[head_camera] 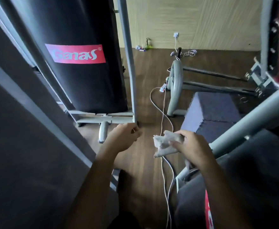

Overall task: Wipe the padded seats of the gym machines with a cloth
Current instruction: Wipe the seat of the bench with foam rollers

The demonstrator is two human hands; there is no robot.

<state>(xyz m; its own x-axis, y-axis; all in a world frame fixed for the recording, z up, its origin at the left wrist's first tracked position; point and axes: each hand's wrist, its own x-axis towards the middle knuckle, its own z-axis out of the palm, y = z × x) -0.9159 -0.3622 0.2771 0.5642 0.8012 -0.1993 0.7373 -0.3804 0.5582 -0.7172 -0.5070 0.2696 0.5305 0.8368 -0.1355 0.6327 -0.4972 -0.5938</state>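
My right hand (191, 146) grips a crumpled grey-white cloth (166, 143) in mid-air above the wooden floor. My left hand (124, 138) hovers just left of it with the fingers loosely curled and nothing in them, a short gap from the cloth. A black padded seat (259, 171) of a gym machine lies at the lower right, under a grey steel bar (251, 118). A tall black padded back rest (79, 52) with a red label stands upright at the upper left in a grey frame.
White cables (163, 113) trail across the floor between the machines. A grey-blue foam block (211, 111) sits right of centre. A grey machine foot (175, 85) and dark bars lie behind it. A dark panel (28, 146) fills the left side.
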